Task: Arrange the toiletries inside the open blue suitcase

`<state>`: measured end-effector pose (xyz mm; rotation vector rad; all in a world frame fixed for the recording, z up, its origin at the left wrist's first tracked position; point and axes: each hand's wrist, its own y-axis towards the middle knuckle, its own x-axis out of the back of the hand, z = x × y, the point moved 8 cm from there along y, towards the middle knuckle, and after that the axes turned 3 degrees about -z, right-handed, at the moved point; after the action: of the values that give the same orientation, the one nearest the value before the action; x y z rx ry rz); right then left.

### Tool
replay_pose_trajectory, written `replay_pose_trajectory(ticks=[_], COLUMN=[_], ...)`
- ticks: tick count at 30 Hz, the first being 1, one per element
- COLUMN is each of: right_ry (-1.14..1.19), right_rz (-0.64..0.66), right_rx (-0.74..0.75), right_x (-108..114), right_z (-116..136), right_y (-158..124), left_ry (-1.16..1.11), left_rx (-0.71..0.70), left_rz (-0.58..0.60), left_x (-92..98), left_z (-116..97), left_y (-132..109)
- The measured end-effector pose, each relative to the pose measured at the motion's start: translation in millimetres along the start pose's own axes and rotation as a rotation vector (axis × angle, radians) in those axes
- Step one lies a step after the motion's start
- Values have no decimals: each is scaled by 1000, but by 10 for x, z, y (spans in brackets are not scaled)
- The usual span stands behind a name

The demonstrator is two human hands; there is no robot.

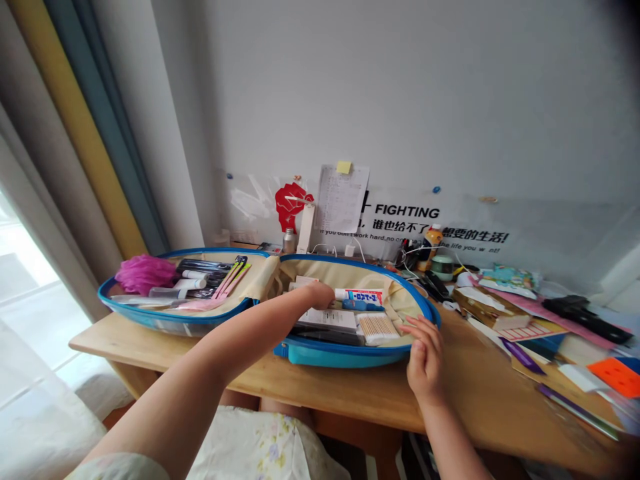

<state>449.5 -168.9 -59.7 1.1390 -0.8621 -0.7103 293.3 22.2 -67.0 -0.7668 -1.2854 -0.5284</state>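
the wall sticker [407, 212] reads — fighting — in capitals

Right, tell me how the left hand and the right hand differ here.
The left hand reaches down inside the blue-rimmed case with its fingers hidden, while the right hand rests at the case's right edge with its fingers showing. The left hand comes in on an arm stretched sideways; the right hand comes up on an arm that is nearly straight ahead. Both are bare and both are at the same half of the case.
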Motion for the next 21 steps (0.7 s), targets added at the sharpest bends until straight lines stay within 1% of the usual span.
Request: replay_pose_trajectory(ticks=[6,12,17,21], right_ry=[6,-4,-10,0], right_rz=[-10,-4,4,-6], right_rx=[7,15,4,-6], right_x=[-3,-1,-6,-3], right_z=[4,24,11,3], right_y=[2,12,4,4], left_ry=[-48,-109,-191,-309], left_rx=[25,49,82,121], left_rz=[-1,-10,-38,-85], left_x=[-19,7,50,108], left_z=[45,82,132,205], left_y=[30,1,-11,-20])
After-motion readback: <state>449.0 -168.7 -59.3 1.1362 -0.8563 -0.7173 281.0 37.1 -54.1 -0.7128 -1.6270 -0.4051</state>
